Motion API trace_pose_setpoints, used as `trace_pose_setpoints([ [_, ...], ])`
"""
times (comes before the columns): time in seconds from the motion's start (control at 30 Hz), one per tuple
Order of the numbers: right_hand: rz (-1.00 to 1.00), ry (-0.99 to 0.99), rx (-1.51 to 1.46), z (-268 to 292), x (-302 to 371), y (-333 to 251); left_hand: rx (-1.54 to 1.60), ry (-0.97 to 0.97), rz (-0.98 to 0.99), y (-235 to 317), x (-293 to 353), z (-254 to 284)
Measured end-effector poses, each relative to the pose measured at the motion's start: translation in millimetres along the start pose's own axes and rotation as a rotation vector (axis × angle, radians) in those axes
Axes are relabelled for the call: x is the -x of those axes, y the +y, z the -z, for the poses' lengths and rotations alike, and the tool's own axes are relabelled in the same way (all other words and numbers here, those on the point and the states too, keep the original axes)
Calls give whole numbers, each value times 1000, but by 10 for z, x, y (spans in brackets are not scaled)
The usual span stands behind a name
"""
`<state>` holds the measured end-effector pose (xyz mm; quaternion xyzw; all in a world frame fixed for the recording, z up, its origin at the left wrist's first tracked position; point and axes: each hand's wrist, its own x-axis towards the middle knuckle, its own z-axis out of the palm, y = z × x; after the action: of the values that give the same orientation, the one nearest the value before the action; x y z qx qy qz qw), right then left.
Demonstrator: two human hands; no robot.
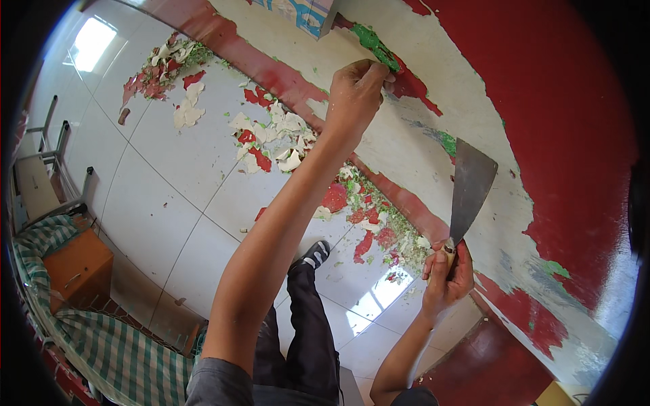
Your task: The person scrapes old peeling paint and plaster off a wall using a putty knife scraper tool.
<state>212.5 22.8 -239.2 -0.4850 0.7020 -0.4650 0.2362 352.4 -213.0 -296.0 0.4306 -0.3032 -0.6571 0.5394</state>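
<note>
Left hand [357, 95]: fingers curled at paint flap [414, 89], pinch uncertain; right hand [448, 276]: fingers wrapped round scraper [472, 189], which stood blade-up near lower edge of wall [474, 101]; risk was flap tearing short if pulled sharply

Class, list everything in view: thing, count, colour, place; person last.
Scraper: 1, grey, right of centre
Wall: 1, red and whitish, right
Paint patches: several, green, wall
Baseboard: 1, red, wall's foot
Paint chips: many, red, cream, green, floor
Floor tiles: several, white, left
Box: 1, blue and white, top
Cabinet: 1, orange, lower left
Cloth: 1, green and white, lower left
Metal frame: 1, grey, left
Shoe: 1, black and white, centre
Trousers: 1, black, lower centre
Forearms: 2, bare, lower centre
Left hand: 1, bare, at wall
Right hand: 1, bare, holding scraper
</note>
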Motion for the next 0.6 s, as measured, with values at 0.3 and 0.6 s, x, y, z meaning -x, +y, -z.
trace_pose_setpoints([
  [0.3, -8, 8, 9, 3, 44, -11, 374, 195, 147, -102, 114, -252],
  [0.6, 15, 20, 12, 69, 31, 21, 266, 131, 245, -69, 124, -155],
])
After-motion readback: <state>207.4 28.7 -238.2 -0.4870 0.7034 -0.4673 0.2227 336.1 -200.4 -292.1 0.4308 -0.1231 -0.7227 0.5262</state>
